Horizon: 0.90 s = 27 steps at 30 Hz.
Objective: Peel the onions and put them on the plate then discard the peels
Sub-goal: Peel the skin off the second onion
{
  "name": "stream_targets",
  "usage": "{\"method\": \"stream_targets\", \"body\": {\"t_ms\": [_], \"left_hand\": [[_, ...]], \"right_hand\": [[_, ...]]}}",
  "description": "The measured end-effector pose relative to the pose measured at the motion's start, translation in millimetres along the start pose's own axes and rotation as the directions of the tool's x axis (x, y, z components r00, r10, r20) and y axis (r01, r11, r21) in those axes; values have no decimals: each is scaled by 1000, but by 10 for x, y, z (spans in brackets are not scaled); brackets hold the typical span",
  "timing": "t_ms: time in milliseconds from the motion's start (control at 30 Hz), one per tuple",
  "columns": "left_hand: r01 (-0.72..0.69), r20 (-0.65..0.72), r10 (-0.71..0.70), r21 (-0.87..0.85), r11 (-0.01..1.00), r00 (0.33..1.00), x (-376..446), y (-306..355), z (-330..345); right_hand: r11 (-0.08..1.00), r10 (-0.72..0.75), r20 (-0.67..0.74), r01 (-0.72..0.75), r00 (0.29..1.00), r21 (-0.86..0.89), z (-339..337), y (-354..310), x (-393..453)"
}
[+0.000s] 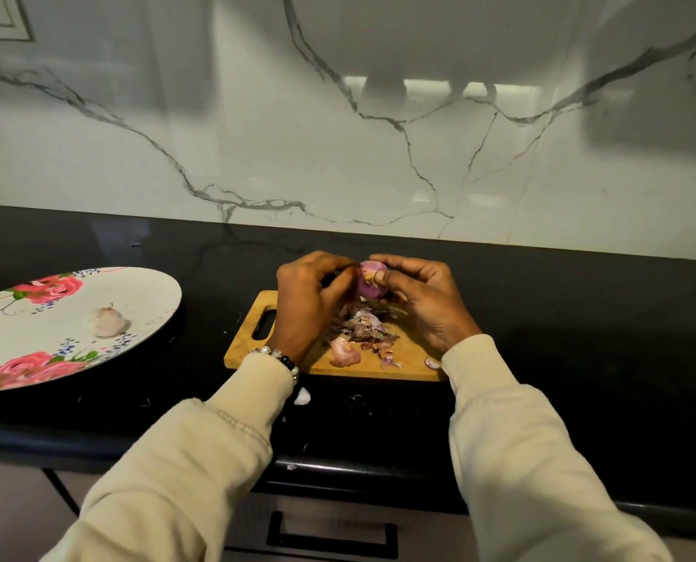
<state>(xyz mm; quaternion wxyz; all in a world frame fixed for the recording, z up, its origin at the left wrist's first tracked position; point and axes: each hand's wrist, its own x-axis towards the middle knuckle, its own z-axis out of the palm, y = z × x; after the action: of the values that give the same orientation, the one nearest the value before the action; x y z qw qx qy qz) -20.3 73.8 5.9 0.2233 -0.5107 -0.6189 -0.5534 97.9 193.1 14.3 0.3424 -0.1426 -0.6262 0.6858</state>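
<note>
**Second onion mid-peel, over the board**

The step in hand is the peeling itself. Both hands are raised just above the wooden cutting board [403, 358], closed around a purple onion [368, 283] held between them. The right hand [423, 302] grips it from the right, thumb lying across its front face and fingers curled behind; the left hand [311, 302] holds it from the left, its fingertips bunched at the onion's upper left edge, apparently pinching a flap of skin (the exact pinch is hidden behind the knuckles, so this is a judgement).

The onion looks partly stripped: smooth, glossy purple flesh shows on the lower front, while a paler, drier patch clings near the top, by the thumb. It is small enough to sit wholly within the two hands.

Below it, a heap of peels [364, 328] lies on the board, papery and purplish, with a few stray scraps near the board's front edge and one pale scrap [302, 396] on the black counter [581, 318] just off it.

One peeled onion [107, 320] already rests on the floral plate [143, 285], well to the left.

What the next move likely calls for: pull the remaining dry skin free, let it drop onto the heap, then carry the onion left to the plate. The peels are not yet discarded.
</note>
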Motion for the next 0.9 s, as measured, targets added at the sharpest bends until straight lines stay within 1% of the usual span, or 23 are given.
{"method": "stream_targets", "body": {"t_ms": [67,100,200,267,333,400,467,533,567,667,733,900], "left_hand": [[-6,-3,6,30,1000,1000,-4,-6,10],[16,2,-16,30,999,1000,-5,-10,21],[221,10,-220,-50,974,975,-8,5,58],[368,13,-369,-131,921,929,-7,38,74],[499,38,-510,-284,819,859,-2,72,78],[572,85,-604,-446,688,793,20,74,73],[626,158,-673,-561,542,723,40,68,71],[653,222,-715,-638,408,663,52,84,68],[657,244,-727,-663,358,642,56,84,71],[654,293,-742,-715,249,603,63,64,67],[649,304,-749,-730,214,589,66,68,61],[628,334,-733,-761,160,592,81,119,54]], "right_hand": [[1000,1,8,-1,1000,-6,10,2,-4],[1000,2,11,-2,1000,-7,13,3,-4],[1000,3,7,-3,1000,9,29,-5,-18],[1000,-8,-2,8,1000,19,37,-15,-24],[999,-24,-11,25,1000,42,51,-32,-34],[995,-42,-15,43,999,95,65,-55,-43],[986,-46,-11,47,999,159,68,-77,-46],[977,-44,-2,44,999,208,65,-87,-42],[972,-43,3,41,999,233,63,-91,-40],[950,-37,30,26,999,311,61,-108,-41],[938,-32,56,11,998,345,69,-117,-50],[903,-8,83,-29,996,428,63,-111,-52]]}}
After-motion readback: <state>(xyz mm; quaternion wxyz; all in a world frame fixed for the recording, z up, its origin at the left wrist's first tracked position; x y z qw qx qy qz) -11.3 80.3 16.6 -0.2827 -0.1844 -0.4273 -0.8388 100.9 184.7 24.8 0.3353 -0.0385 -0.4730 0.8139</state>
